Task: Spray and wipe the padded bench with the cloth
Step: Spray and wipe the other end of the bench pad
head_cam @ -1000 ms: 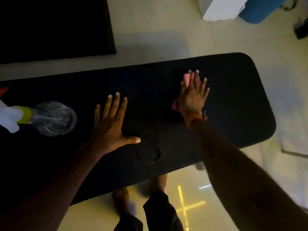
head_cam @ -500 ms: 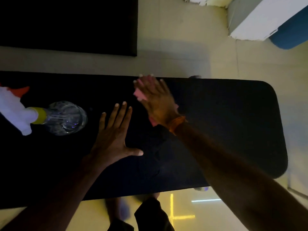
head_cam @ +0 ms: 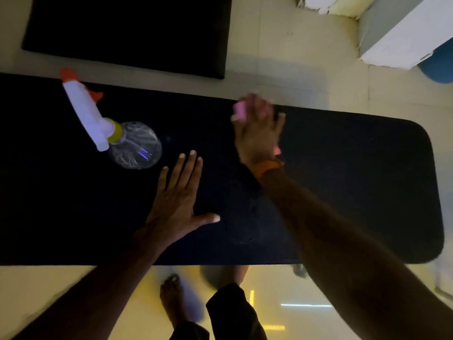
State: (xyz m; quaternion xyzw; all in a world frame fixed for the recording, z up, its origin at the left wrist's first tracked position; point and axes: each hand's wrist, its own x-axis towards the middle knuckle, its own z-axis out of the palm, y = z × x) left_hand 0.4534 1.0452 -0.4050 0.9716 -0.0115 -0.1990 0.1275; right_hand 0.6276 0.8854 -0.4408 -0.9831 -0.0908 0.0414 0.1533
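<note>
The black padded bench point(head_cam: 355, 182) stretches across the view from left to right. My right hand point(head_cam: 257, 133) lies flat near the bench's far edge and presses a pink cloth point(head_cam: 239, 111) onto the pad; the cloth peeks out past the fingertips and by the wrist. The hand is blurred by motion. My left hand point(head_cam: 179, 202) rests flat on the pad with fingers spread, nearer the front edge. A clear spray bottle point(head_cam: 134, 146) with a white and orange trigger head lies on the bench to the left of both hands.
A second black pad point(head_cam: 127, 33) lies on the tiled floor beyond the bench. A white box point(head_cam: 402, 33) and a blue object point(head_cam: 438, 67) stand at the far right. My bare feet point(head_cam: 174, 298) are on the floor below the bench's front edge.
My right hand has slid the pink cloth leftward along the bench and toward its far edge. The left hand stays planted. The view has shifted, showing more of the spray bottle.
</note>
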